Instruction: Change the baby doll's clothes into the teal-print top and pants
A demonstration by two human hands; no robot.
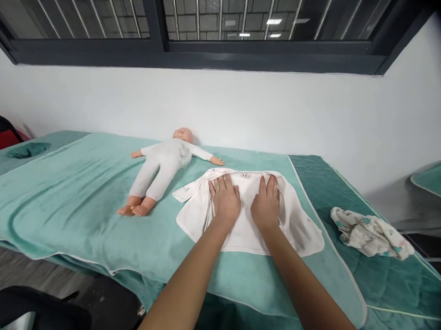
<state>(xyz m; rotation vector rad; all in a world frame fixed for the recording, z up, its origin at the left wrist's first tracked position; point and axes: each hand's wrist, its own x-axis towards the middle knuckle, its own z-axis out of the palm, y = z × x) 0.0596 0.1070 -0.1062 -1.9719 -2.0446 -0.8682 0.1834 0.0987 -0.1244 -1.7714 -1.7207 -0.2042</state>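
Note:
A small white baby shirt lies spread on the green cover, with its inner side and a neck label facing up. My left hand rests flat on its left half, fingers stretched toward the collar. On the right half lies my right hand, its fingers pointing to the collar, some slightly bent and the thumb partly hidden. Neither hand shows cloth gripped between its fingers. One sleeve sticks out to the left; the right side of the shirt is rumpled. Left of the shirt, a baby doll in white clothing lies on its back, arms spread.
The green cover lies over a massage-type bed with a face hole at the left. A crumpled patterned cloth lies at the right end. Behind are a white wall and barred window. A black chair-like object stands lower left.

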